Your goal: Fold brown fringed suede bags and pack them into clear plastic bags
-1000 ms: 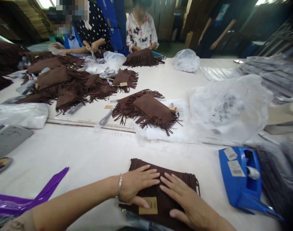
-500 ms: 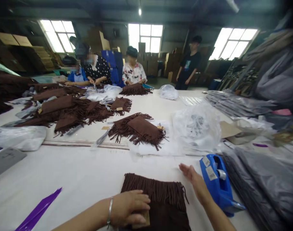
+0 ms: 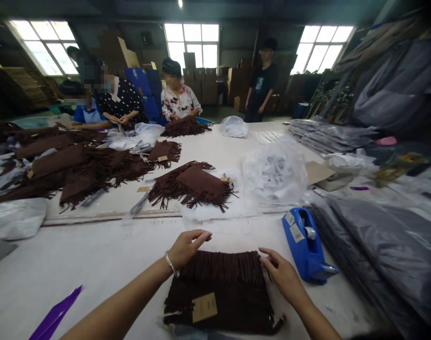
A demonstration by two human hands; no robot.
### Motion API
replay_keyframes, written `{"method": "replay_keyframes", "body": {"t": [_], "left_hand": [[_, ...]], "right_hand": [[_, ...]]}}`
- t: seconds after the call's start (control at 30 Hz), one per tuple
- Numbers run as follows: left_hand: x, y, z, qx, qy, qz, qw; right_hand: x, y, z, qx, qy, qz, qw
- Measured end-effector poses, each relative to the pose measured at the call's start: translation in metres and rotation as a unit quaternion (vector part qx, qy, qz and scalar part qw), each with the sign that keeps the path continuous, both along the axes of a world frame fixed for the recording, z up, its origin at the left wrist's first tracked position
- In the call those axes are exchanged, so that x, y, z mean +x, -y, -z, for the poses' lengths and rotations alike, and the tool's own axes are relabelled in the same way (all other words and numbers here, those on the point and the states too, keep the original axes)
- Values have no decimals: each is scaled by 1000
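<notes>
A dark brown fringed suede bag (image 3: 222,288) lies flat on the white table (image 3: 105,255) in front of me, a tan paper tag (image 3: 204,307) on its lower part. My left hand (image 3: 187,246), a silver bangle on its wrist, hovers over the bag's upper left corner with fingers curled in a loose pinch. My right hand (image 3: 281,274) pinches the fringe at the bag's upper right corner. Whether the left fingers hold any fringe I cannot make out.
A blue tape dispenser (image 3: 303,245) stands right of the bag. Grey plastic-wrapped packs (image 3: 378,255) are stacked at far right. More brown fringed bags (image 3: 194,186) and clear plastic bags (image 3: 275,172) lie further back. A purple strip (image 3: 54,318) lies at lower left. Other people work at the far end.
The head has tilted up. My left hand left the tag and rose to the bag's upper left corner. My right hand came back from the tape dispenser to the bag's upper right corner.
</notes>
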State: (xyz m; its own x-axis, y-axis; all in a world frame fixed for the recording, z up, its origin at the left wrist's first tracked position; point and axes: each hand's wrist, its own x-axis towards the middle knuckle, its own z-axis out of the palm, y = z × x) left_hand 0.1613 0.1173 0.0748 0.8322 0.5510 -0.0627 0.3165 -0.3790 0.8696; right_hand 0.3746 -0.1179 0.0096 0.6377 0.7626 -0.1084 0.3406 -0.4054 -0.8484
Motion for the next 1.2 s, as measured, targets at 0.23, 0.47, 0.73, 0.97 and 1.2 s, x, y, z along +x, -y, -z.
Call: {"method": "replay_keyframes", "body": {"t": [0.23, 0.47, 0.73, 0.97, 1.2], "left_hand": [[-9, -6, 5, 1, -10, 9, 1000], [39, -53, 21, 304, -99, 44, 947], [98, -99, 53, 365, -224, 104, 898], [95, -126, 57, 342, -237, 125, 901], [97, -105, 57, 397, -210, 171, 877]], "right_hand": [[-66, -1, -28, 63, 138, -223, 963], [-26, -30, -34, 123, 155, -88, 976], [25, -113, -17, 35, 156, -144, 977], [20, -155, -3, -85, 281, -284, 913], [8, -165, -3, -161, 402, -312, 846]]}}
